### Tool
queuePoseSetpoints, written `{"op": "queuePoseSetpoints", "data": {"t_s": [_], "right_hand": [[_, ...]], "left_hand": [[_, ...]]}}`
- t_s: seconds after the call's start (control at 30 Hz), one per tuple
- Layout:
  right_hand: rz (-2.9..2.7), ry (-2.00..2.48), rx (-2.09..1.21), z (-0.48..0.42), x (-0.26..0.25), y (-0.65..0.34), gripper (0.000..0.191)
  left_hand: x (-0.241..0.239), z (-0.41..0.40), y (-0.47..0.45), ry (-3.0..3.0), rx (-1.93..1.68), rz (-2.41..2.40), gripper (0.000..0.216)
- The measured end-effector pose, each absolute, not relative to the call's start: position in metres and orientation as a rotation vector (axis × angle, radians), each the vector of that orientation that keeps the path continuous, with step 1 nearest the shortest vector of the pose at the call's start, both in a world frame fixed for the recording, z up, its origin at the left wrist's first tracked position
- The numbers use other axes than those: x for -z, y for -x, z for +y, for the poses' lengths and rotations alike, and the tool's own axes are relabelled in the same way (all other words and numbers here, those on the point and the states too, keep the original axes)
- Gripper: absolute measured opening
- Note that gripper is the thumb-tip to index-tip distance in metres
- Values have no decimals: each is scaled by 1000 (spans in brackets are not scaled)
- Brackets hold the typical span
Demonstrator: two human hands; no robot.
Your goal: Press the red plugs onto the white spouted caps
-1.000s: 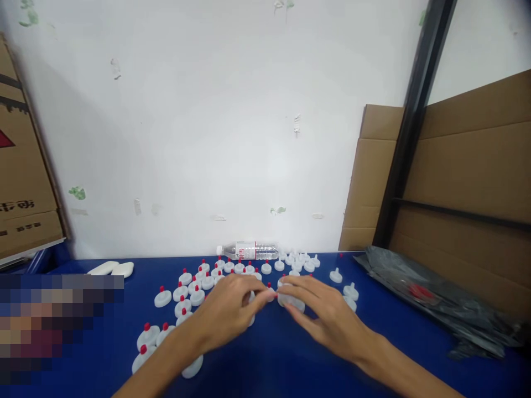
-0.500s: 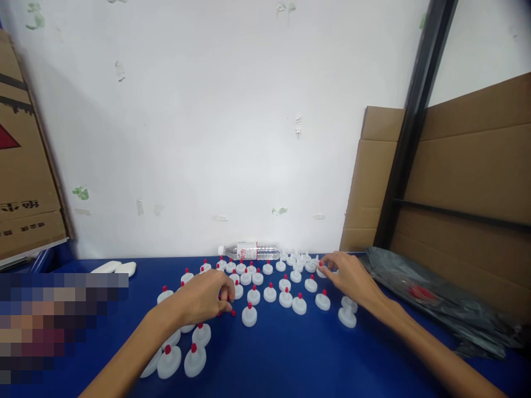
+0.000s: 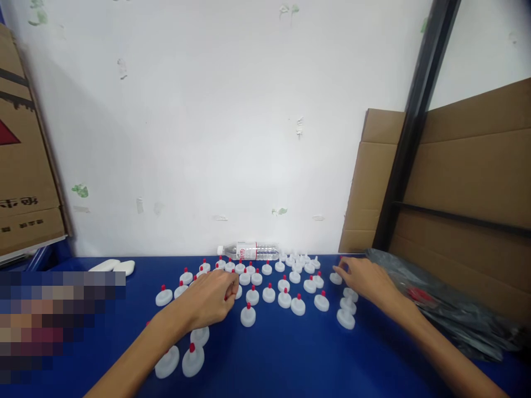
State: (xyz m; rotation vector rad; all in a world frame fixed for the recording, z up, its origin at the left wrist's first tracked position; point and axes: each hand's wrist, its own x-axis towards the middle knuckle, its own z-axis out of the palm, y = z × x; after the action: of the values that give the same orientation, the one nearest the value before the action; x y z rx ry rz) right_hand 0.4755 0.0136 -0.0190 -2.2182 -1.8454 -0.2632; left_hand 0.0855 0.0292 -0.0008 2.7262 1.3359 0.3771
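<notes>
Many round white nozzle caps stand on the blue table (image 3: pixel 290 354), most with small red tips, such as one nozzle cap (image 3: pixel 248 316) in the middle. My left hand (image 3: pixel 213 296) is closed above the left group, fingertips pinched together. What it holds, if anything, is hidden. At the right, my right hand (image 3: pixel 363 276) has thumb and fingers closed at the spout of a white cap (image 3: pixel 336 278). A bit of red shows just above those fingers. Closer to me, beside that wrist, a short row of untipped white caps (image 3: pixel 345 318) stands.
A clear plastic bottle (image 3: pixel 249 251) lies along the wall behind the caps. White rounded pieces (image 3: pixel 124 268) rest at the far left. Grey plastic bags (image 3: pixel 440 309) lie at the right, beside cardboard (image 3: pixel 468 166) and a dark metal post (image 3: pixel 409 127). A printed carton (image 3: pixel 29 166) stands left.
My right hand has moved right, from a cap that now stands free with a red tip to another cap. My left hand's fingers have curled in, and the red piece under them is out of sight.
</notes>
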Motion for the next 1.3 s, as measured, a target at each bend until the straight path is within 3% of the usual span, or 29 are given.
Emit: {"op": "queuePoseSetpoints", "data": {"t_s": [0.27,0.5,0.73,0.9,1.3], "right_hand": [[-1874,2282,126,18,34,-474,30],[-1949,2123,61,21,36,-479,12],[-2002,1756,177,12,17,-452,31],[-2140,1380,80,-4,11,-424,28],[-2147,1148,-34,-28,18,-389,27]], "left_hand": [[3,29,-89,-2810,-429,1320,15],[2,29,-91,-2846,-472,1307,23],[4,29,-96,-2905,-619,1220,28],[8,26,-106,-2960,-728,1141,29],[16,8,-122,-3047,-875,906,26]]}}
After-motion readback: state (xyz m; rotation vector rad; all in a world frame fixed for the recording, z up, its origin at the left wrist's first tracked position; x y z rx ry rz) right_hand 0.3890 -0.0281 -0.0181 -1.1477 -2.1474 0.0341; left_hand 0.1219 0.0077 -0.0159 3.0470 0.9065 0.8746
